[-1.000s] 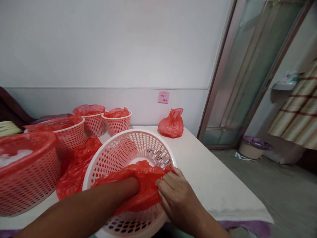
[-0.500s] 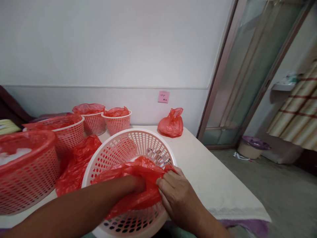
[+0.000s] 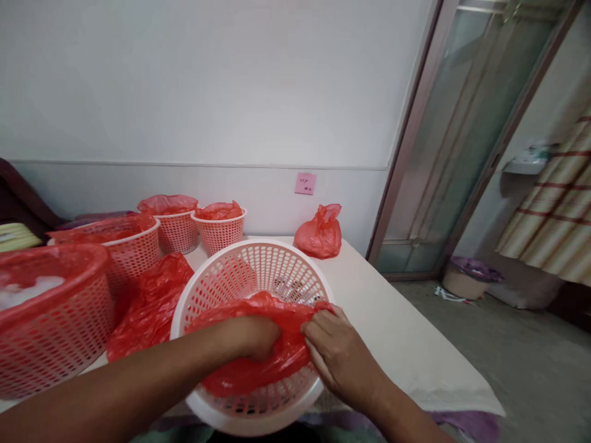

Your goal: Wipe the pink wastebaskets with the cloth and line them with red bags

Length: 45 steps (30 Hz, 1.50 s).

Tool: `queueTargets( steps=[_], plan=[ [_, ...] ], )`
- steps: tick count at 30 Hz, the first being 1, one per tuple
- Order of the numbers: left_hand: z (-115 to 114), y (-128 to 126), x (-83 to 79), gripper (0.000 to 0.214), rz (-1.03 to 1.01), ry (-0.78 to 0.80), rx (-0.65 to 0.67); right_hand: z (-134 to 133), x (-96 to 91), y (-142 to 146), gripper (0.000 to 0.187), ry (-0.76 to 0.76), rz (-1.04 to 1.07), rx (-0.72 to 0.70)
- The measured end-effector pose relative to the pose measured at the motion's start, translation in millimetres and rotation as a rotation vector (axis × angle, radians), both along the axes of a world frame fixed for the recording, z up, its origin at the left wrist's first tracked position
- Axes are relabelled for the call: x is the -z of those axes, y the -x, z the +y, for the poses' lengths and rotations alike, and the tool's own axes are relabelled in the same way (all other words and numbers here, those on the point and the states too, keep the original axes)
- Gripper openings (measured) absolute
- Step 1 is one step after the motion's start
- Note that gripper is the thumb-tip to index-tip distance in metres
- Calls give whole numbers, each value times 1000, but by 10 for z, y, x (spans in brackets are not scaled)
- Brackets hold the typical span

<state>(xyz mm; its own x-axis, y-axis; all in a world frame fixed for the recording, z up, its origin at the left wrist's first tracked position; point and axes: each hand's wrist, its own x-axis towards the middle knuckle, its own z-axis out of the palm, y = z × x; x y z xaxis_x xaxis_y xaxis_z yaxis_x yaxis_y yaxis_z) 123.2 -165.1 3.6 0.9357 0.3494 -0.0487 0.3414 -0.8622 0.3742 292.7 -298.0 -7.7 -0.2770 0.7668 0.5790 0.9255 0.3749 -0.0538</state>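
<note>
A round white perforated basket point(image 3: 258, 261) is tilted toward me at the table's near edge. A red plastic bag point(image 3: 258, 369) lies across its inside. My left hand point(image 3: 252, 337) is pushed down into the bag, fingers hidden in the plastic. My right hand point(image 3: 339, 357) pinches the bag's edge against the basket's right rim, fingers closed on the plastic.
Left of the basket lie a loose red bag point(image 3: 148, 301) and several bag-lined baskets: a big one point(image 3: 50, 332), another point(image 3: 124, 246), two small ones point(image 3: 178, 227) point(image 3: 221, 229) by the wall. A tied red bag point(image 3: 321, 232) sits at the back. The table's right edge point(image 3: 443, 363) drops to the floor.
The basket has tipped up and shifted slightly right. My left hand has pressed the bag deeper inside while my right hand kept its hold on the bag's edge.
</note>
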Motion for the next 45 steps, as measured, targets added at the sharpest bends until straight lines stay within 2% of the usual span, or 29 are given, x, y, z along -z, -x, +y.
queueTargets(
  steps=[2,4,7,10,14,17,20,23,26,31,34,37,39,41,43,45],
  plan=[
    [18,124,-149,10,135,-32,-4,44,-7,-109,18,32,32,40],
    [28,266,-313,15,181,-34,-1,101,-22,-203,21,39,53,76],
    [29,425,-480,26,46,-45,-29,184,-50,-268,25,12,56,84],
    [4,536,-522,36,-90,-119,-21,213,-70,-255,23,-8,69,71],
    [-32,753,-504,34,-99,-220,115,128,-116,-235,16,-30,111,32],
    [-18,923,-466,27,-128,-275,160,46,-169,-246,4,-24,97,8],
    [47,1021,-366,26,-201,-298,106,47,-180,-258,20,-14,62,14],
    [148,1057,-221,22,-318,-235,39,130,-132,-250,32,-1,75,58],
    [236,1067,-122,19,-436,-137,-23,226,-84,-220,33,47,148,94],
    [277,1046,-138,18,-552,84,-146,323,-127,-151,31,-32,155,98],
    [266,1042,-161,20,-576,104,-161,370,-167,-111,39,-33,74,102],
    [246,1053,-136,16,-539,32,-119,405,-158,-89,28,-24,37,130],
    [225,1054,-88,21,-467,-85,-43,408,-133,-85,19,-34,23,165],
    [198,1044,-23,17,-429,-226,5,389,-115,-84,17,-46,0,186],
    [166,1034,38,14,-458,-317,-5,347,-123,-75,16,-69,-17,177],
    [129,1040,73,18,-520,-334,-22,286,-164,-54,13,-100,-26,151]
  ],
)
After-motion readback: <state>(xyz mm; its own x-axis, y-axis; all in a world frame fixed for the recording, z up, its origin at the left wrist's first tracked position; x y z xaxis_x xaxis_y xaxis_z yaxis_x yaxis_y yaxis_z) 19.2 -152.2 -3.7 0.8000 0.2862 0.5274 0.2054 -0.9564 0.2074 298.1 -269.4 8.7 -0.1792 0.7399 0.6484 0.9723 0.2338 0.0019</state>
